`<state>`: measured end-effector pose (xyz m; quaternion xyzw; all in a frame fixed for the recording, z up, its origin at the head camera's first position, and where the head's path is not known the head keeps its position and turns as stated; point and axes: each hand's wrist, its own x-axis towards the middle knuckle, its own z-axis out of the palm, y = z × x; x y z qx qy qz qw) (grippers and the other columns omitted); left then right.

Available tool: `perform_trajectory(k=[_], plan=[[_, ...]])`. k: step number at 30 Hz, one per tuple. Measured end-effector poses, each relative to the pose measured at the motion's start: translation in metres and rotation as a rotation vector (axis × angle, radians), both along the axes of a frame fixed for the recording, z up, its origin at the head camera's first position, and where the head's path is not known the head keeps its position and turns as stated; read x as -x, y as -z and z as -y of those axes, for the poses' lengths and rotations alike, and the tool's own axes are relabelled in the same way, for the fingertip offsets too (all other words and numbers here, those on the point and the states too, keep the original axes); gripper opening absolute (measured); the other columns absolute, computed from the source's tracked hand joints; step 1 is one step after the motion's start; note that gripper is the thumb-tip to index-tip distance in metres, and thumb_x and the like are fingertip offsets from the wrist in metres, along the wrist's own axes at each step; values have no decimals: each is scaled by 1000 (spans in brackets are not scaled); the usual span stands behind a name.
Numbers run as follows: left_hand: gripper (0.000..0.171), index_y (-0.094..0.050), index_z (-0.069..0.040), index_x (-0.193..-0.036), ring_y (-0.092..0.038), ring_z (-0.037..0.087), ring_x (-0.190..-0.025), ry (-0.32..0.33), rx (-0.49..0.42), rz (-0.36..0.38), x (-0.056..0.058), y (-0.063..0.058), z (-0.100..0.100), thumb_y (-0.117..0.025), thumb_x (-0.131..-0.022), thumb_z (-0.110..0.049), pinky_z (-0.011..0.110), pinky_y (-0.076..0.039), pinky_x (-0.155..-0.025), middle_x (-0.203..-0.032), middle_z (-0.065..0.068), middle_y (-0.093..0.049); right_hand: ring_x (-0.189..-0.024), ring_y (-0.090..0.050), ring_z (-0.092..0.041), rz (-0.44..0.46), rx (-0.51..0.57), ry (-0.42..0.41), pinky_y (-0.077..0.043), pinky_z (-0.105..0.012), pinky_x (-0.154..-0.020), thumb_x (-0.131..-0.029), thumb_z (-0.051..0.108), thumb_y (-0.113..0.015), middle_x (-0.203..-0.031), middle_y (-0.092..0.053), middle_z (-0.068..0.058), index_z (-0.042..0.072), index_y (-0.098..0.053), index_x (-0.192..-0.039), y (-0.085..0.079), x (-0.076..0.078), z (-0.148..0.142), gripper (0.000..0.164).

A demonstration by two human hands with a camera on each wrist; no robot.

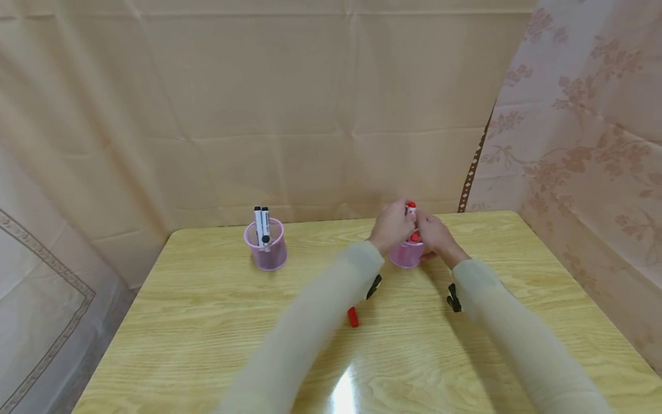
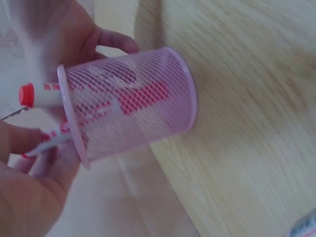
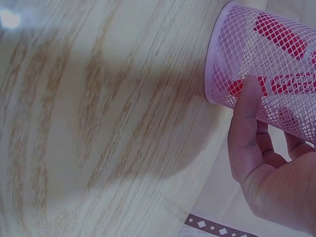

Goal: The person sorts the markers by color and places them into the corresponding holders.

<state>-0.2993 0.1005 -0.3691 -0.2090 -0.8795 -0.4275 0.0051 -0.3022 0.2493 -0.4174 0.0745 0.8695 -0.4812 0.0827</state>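
Note:
In the head view, a pink mesh pen holder (image 1: 405,256) stands near the table's back edge between both hands. My left hand (image 1: 391,227) pinches a white marker with red print (image 2: 52,140) at the holder's mouth, its lower part inside the mesh. Another marker with a red end (image 2: 26,95) leans in the same holder. My right hand (image 1: 438,234) grips the holder from the right; in the right wrist view its fingers (image 3: 247,106) lie against the mesh wall. Red marker parts (image 3: 281,37) show through the mesh.
A second pink mesh pen holder (image 1: 271,257) with several black-capped markers (image 1: 262,224) stands at the back left. A red-ended marker (image 1: 353,317) lies on the wooden table (image 1: 207,322), partly hidden by the left sleeve. Cloth curtains (image 1: 258,115) hang behind the table.

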Motion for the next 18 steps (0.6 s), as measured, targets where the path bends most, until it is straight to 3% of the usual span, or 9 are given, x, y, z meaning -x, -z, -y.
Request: perform_trajectory(k=[3,8,13,18], plan=[[31,-63,-8,-129,-64,15,-99,-93,73,1,-1,-3,-7,-60,-99,-11,24,-53,-84,-113,3,-71,-111,-52,-44,0,1,4,-60,-54,-70,-104,61,-14,-136,-46,-28,3,-36,-153,0,0,1,79],[34,-64,-11,-128,-64,18,-100,-183,183,17,-2,-5,-16,-67,-95,-15,29,-55,-84,-114,3,-70,-106,-55,-42,-9,7,12,-60,-54,-68,-106,57,-16,-133,-47,-28,3,-36,-153,1,-1,4,73],[32,-64,-13,-127,-64,18,-101,-221,255,9,-2,-2,-22,-69,-96,-21,29,-55,-85,-114,3,-68,-104,-56,-41,-15,20,8,-60,-54,-68,-107,54,-16,-132,-47,-28,5,-36,-153,1,-2,5,70],[30,-63,-12,-123,-65,17,-97,-223,269,13,0,1,-27,-70,-97,-27,27,-57,-82,-111,4,-67,-109,-54,-42,9,51,4,-60,-55,-73,-107,54,-15,-139,-43,-28,9,-30,-158,-1,-2,5,70]])
